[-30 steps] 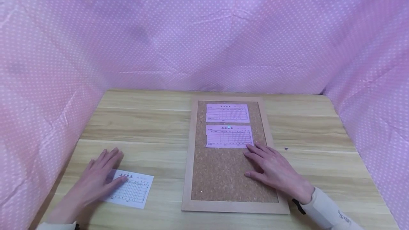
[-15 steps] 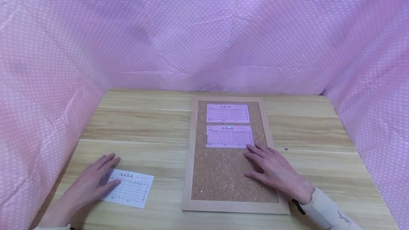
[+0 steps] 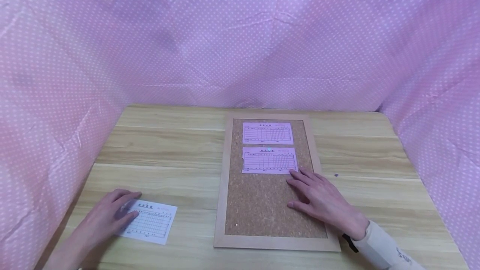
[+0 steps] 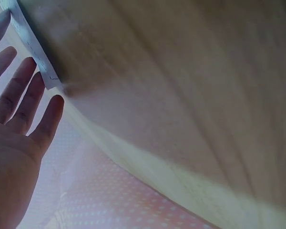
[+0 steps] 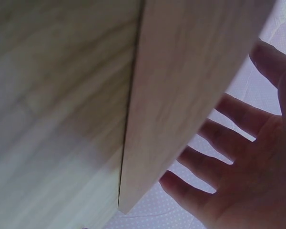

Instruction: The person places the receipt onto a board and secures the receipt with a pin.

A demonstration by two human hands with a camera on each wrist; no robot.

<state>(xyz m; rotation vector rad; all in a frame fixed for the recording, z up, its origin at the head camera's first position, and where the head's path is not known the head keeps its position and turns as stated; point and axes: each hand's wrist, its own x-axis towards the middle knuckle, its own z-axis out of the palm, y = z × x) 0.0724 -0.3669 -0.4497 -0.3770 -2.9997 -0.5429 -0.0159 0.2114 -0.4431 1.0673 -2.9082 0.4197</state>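
Note:
A white printed form slip (image 3: 151, 224) lies on the wooden table at the left. My left hand (image 3: 105, 216) rests over its left side, thumb on the printed face. In the left wrist view the fingers are extended, with fingertips right at the edge of the slip (image 4: 35, 45). My right hand (image 3: 324, 199) rests on the right side of a wood-framed cork board (image 3: 270, 207), fingers spread. Its index fingertip touches the lower corner of a pink form slip (image 3: 258, 161), which has a small pale green pin (image 3: 269, 149) at its top. Another pink slip (image 3: 255, 132) sits above.
The wooden table (image 3: 180, 145) carries the board, whose frame (image 3: 221, 203) borders the cork. A small dark speck (image 3: 336, 175) lies right of the board. Pink dotted cloth (image 3: 240, 45) hangs around the back and sides.
My left hand's fingers have drawn back toward me and bent a little over the white slip. The slip has shifted slightly left. My right hand and the board have stayed put.

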